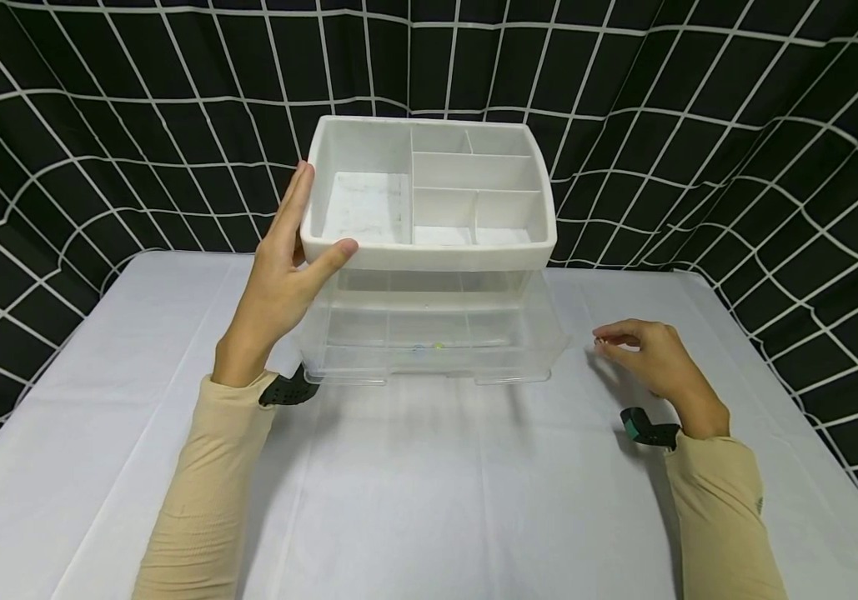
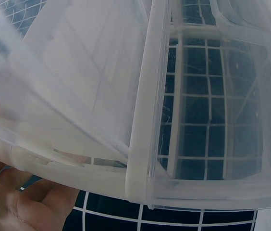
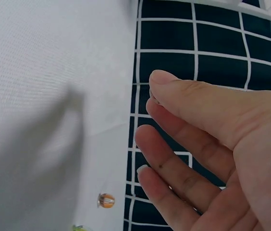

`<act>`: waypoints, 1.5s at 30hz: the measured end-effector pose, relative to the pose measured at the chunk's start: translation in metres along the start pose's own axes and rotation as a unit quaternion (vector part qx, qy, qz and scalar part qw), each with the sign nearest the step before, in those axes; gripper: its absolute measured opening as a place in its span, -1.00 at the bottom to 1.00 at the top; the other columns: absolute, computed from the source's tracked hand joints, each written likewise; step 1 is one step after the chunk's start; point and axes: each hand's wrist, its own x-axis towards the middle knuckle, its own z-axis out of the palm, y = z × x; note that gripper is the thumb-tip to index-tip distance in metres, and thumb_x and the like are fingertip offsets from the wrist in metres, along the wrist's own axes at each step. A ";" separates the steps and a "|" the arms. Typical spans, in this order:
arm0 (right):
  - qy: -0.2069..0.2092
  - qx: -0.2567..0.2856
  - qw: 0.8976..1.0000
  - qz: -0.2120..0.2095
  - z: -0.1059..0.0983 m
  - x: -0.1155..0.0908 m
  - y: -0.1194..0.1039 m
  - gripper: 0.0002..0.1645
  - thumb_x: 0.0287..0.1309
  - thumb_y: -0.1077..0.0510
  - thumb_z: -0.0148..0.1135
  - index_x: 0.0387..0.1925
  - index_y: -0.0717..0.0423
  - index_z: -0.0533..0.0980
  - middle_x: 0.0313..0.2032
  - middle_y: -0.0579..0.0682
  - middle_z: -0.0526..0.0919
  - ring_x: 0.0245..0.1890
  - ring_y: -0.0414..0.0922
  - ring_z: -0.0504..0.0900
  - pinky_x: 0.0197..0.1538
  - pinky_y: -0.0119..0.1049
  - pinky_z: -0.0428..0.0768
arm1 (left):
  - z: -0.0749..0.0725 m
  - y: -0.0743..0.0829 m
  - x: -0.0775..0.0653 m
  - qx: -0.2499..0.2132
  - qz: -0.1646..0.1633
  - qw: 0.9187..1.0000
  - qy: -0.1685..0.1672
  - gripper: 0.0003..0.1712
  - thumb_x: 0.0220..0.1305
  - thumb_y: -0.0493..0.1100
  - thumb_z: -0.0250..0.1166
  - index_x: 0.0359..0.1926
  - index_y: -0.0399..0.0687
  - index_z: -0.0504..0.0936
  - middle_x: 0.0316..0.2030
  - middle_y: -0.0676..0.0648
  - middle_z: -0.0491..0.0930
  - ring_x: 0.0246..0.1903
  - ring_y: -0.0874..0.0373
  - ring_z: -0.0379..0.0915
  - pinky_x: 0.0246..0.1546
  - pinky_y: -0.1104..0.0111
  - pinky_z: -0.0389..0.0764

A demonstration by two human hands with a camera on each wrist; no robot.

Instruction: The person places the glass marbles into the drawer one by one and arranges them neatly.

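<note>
"Since the left hand [image 1: 286, 262] holds the box [image 1: 429, 257] at the top middle of the frame, is that to keep it still?"

"I think so. Its thumb lies over the rim, apart from the fingers along the side, with the corner between."

"And the right hand [image 1: 646, 354]?"

"It is at the right of the frame, over the cloth [image 1: 398, 500]. Thumb and first finger are together, pinching a tiny thing [image 1: 599, 340]. Using just the tips likely suits something so small."

"What is it?"

"I can't tell; the tips hide most of it. The other fingers are bent, a bit apart, and hold nothing. Low in the right wrist view, an orange bead [image 3: 106, 200] shows against the cloth."
</note>
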 end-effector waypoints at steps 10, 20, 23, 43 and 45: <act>0.015 0.013 1.000 -0.012 -0.005 0.000 -0.009 -0.66 0.30 0.14 0.29 -0.01 0.30 0.64 -0.10 0.31 0.72 0.03 0.38 0.61 0.07 0.29 0.50 | -0.001 0.000 0.000 0.001 0.000 1.000 0.001 -0.04 0.35 -0.19 0.30 0.57 0.23 -0.07 0.57 0.24 -0.19 0.31 0.10 0.28 0.12 0.48 0.47; 0.018 0.005 1.000 -0.014 -0.011 -0.001 -0.023 -0.61 0.34 0.02 0.25 0.02 0.22 0.64 -0.06 0.27 0.71 0.09 0.35 0.55 -0.50 -0.12 0.63 | -0.001 -0.001 0.000 0.000 0.001 1.000 0.000 -0.04 0.35 -0.19 0.30 0.58 0.22 -0.08 0.57 0.23 -0.20 0.32 0.09 0.28 0.12 0.48 0.47; 0.033 0.003 0.999 -0.026 -0.012 -0.002 -0.028 -0.64 0.34 0.06 0.25 0.01 0.23 0.64 -0.08 0.26 0.72 0.04 0.32 0.58 -0.19 0.17 0.64 | -0.001 -0.001 0.000 0.002 0.000 1.000 -0.001 -0.04 0.35 -0.18 0.30 0.58 0.23 -0.08 0.57 0.25 -0.20 0.32 0.11 0.28 0.11 0.49 0.47; 0.079 -0.021 0.995 -0.059 -0.017 -0.005 -0.048 -0.72 0.29 0.08 0.30 -0.04 0.11 0.69 -0.16 0.07 0.78 -0.25 -0.66 0.38 -0.18 -0.57 0.40 | 0.000 0.000 0.000 -0.008 0.003 1.000 -0.001 -0.05 0.35 -0.19 0.29 0.57 0.24 -0.07 0.57 0.25 -0.20 0.30 0.10 0.31 0.09 0.52 0.48; 0.083 -0.018 0.995 -0.061 -0.018 -0.006 -0.050 -0.72 0.29 0.08 0.31 -0.05 0.11 0.69 -0.15 0.07 0.78 -0.23 -0.65 0.38 -0.18 -0.60 0.39 | 0.000 0.000 -0.001 -0.009 0.003 1.000 -0.001 -0.05 0.35 -0.18 0.30 0.57 0.26 -0.06 0.57 0.26 -0.19 0.31 0.10 0.30 0.10 0.53 0.49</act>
